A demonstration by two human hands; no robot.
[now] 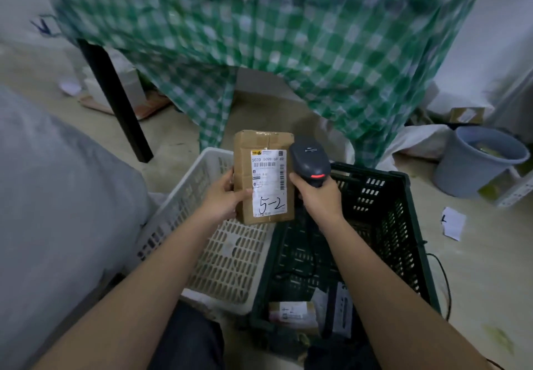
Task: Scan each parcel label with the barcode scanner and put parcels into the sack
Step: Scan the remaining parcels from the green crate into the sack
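Parcel and scanner held side by side

Brown cardboard parcel (263, 176) with white printed label (268, 183) marked "5-2", upright, gripped along its left edge by left hand (223, 195). Dark grey handheld barcode scanner (310, 160) just right of parcel, handle gripped by right hand (317, 196). Below: white slotted plastic crate (227, 254) left, dark green slotted plastic crate (383, 225) right, small parcels at its near end. Green-and-white checked tablecloth (259, 38) beyond.

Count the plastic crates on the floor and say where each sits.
2. The white crate sits below the left hand; the dark green crate stands beside it, under the right hand. Others may be hidden.
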